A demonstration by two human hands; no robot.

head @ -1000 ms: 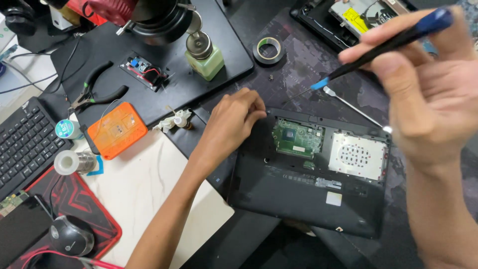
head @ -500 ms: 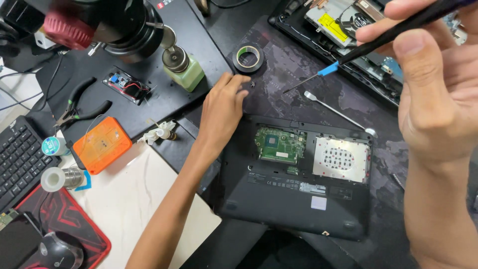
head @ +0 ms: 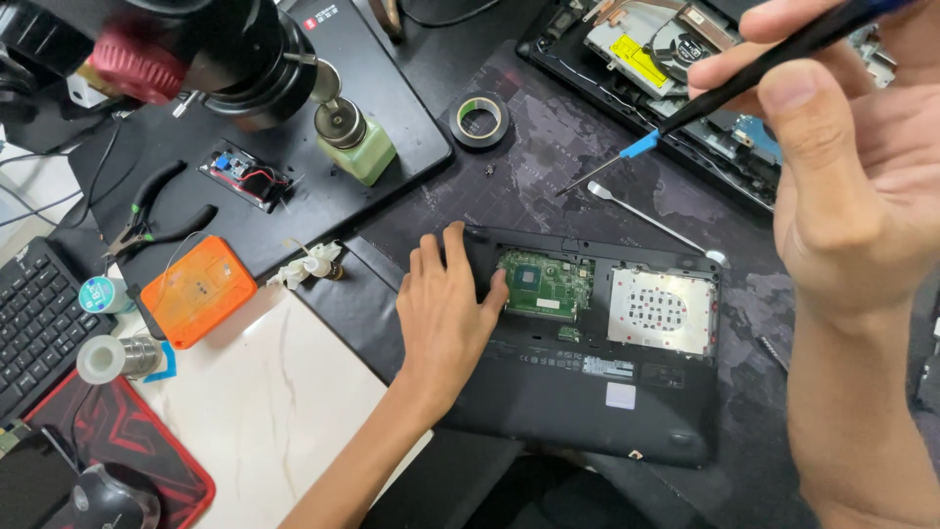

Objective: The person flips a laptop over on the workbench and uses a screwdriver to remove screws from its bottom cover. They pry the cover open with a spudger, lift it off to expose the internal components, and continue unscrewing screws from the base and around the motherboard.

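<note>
My left hand (head: 446, 309) lies flat on the left end of a black laptop base (head: 578, 392), fingers spread, thumb touching the green circuit board (head: 543, 284) in its open bay. A silver perforated plate (head: 658, 311) sits to the right of the board. My right hand (head: 847, 157) is raised close to the camera at the right, gripping a black screwdriver (head: 725, 83) with a blue collar; its tip hangs above the dark mat, clear of the laptop.
A metal spudger (head: 646, 216) lies behind the laptop. Black tape roll (head: 481, 120), green dispenser bottle (head: 354, 142), pliers (head: 147, 211), orange box (head: 196, 291), solder spools (head: 113, 358), keyboard (head: 29, 323) and mouse (head: 108, 495) sit left. Another opened laptop (head: 666, 54) lies at the back. A microscope head (head: 196, 49) overhangs top left.
My left hand slid from the mat near the tape roll back onto the laptop's left end. My right hand with the screwdriver stayed raised. The view shifted down and right.
</note>
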